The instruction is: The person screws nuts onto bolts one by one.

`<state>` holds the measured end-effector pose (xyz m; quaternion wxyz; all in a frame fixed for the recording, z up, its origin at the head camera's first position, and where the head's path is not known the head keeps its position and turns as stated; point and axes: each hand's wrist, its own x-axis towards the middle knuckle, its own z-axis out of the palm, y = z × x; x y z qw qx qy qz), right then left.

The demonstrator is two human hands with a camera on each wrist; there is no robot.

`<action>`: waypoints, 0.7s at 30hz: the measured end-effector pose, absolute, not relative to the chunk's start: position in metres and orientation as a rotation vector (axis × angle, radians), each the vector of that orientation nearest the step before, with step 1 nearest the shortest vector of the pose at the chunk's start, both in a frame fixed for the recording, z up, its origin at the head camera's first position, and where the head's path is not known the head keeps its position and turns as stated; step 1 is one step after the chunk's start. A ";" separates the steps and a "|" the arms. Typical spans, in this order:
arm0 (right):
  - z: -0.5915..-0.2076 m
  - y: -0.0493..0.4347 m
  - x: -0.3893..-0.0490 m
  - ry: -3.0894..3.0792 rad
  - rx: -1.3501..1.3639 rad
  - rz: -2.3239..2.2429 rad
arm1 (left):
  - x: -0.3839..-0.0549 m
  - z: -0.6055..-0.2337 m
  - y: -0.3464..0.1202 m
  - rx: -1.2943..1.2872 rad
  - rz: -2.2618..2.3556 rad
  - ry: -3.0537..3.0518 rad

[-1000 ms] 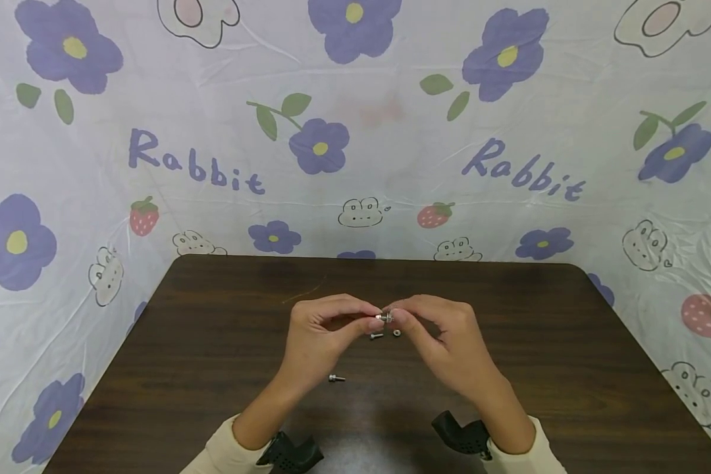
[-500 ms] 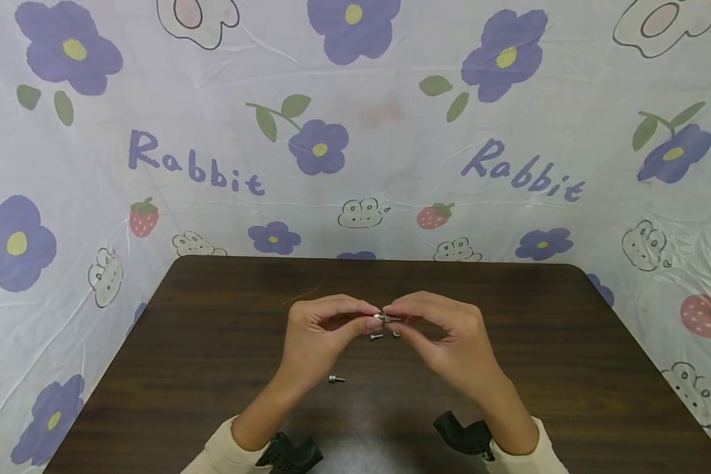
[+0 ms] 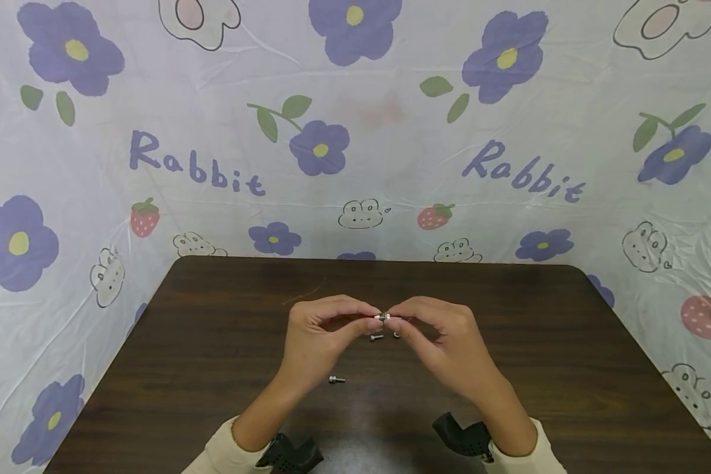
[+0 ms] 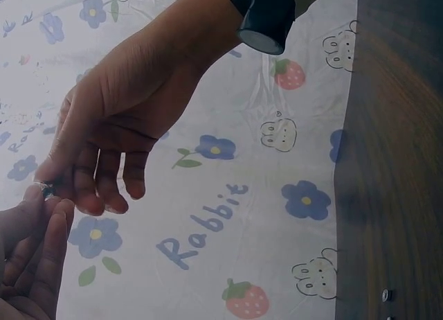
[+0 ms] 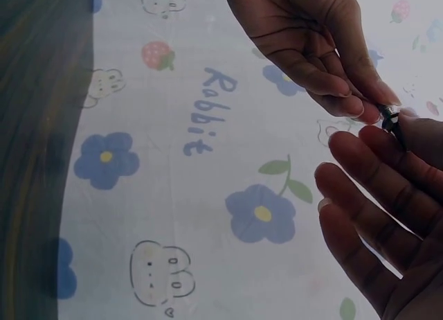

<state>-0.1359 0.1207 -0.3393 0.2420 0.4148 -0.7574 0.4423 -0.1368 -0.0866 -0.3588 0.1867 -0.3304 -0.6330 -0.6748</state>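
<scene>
My left hand [image 3: 320,332] pinches the head end of a small metal bolt [image 5: 390,115] between thumb and index finger. From the other side my right hand [image 3: 450,336] has thumb and fingertips at the nut [image 3: 386,317] on its shank, covering much of the threaded end. Both hands meet above the dark table, fingertips nearly touching. In the right wrist view the shank points into the right fingers, whose other fingers are extended. In the left wrist view the bolt is mostly hidden between the fingertips.
On the brown table [image 3: 213,368] lie another bolt [image 3: 336,379] nearer the person, a small screw [image 3: 376,338] below the hands, and a loose nut [image 3: 396,334] partly covered by the right thumb. A patterned cloth [image 3: 391,151] hangs behind and at the sides.
Half a second ago the right fingers were parted further right, baring the shank; now they have come back together around the nut and shank. The left hand has kept its place.
</scene>
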 end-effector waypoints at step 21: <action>-0.337 0.122 -0.136 -1.968 1.182 1.243 | -0.137 -0.360 -0.086 -0.915 -1.918 -1.785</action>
